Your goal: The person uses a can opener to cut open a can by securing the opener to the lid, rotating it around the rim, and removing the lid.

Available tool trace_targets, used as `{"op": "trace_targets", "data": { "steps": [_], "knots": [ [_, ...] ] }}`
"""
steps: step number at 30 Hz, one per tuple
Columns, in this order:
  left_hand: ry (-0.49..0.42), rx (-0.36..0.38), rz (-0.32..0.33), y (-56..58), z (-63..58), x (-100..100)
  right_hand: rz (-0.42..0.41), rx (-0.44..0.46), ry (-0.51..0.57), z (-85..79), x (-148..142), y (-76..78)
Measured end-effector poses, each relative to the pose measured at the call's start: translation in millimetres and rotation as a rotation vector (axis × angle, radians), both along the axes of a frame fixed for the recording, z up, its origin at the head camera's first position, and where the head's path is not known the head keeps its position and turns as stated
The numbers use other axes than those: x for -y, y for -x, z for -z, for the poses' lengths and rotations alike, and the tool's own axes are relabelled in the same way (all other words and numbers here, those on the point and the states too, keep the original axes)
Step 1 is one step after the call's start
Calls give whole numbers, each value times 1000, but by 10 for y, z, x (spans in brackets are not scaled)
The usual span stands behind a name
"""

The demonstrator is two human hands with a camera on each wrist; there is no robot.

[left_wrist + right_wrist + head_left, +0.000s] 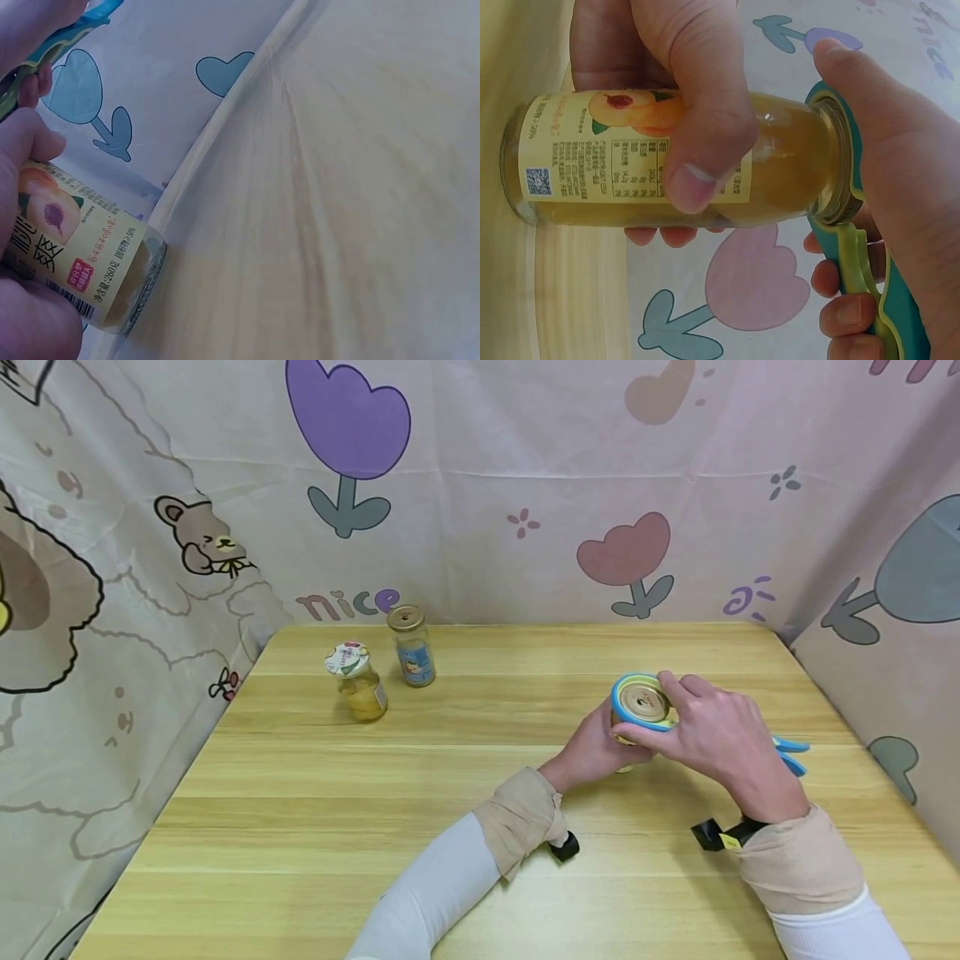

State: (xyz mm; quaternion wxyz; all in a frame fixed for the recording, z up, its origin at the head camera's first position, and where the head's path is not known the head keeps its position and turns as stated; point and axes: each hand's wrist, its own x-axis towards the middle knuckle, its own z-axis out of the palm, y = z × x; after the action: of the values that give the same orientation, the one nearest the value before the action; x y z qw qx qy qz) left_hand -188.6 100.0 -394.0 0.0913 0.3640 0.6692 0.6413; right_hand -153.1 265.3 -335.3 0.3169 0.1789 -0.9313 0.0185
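Note:
My left hand (591,750) is wrapped around a glass jar (784,161) with a yellow peach label, thumb across the label in the right wrist view. Yellowish contents show through the glass. A blue and green jar opener (853,262) encircles the gold lid (643,702). My right hand (716,727) grips this opener, with fingers curled about its handles, whose blue ends stick out to the right beneath the wrist. In the left wrist view the jar (82,240) is held with its base close to the wooden tabletop.
On the table's left rear stand two more jars: a yellow-filled jar (363,692) with a white patterned lid, and a clear jar (415,656) with a gold lid and blue label. A printed cloth (480,552) hangs behind the wooden table (300,827) and along its sides.

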Motion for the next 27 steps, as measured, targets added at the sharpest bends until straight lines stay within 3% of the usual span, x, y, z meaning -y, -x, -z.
{"op": "trace_targets", "data": {
  "steps": [3,7,15,27],
  "knots": [
    [7,5,14,-8,6,1,-6,14,-2,9,-17,-13],
    [-4,24,44,13,44,-6,-53,-32,-10,24,-36,6],
    [27,9,20,186,264,-77,-151,-90,7,27,-64,104],
    [34,39,30,203,315,-100,-289,-85,-16,25,-199,197]
  ]
}}
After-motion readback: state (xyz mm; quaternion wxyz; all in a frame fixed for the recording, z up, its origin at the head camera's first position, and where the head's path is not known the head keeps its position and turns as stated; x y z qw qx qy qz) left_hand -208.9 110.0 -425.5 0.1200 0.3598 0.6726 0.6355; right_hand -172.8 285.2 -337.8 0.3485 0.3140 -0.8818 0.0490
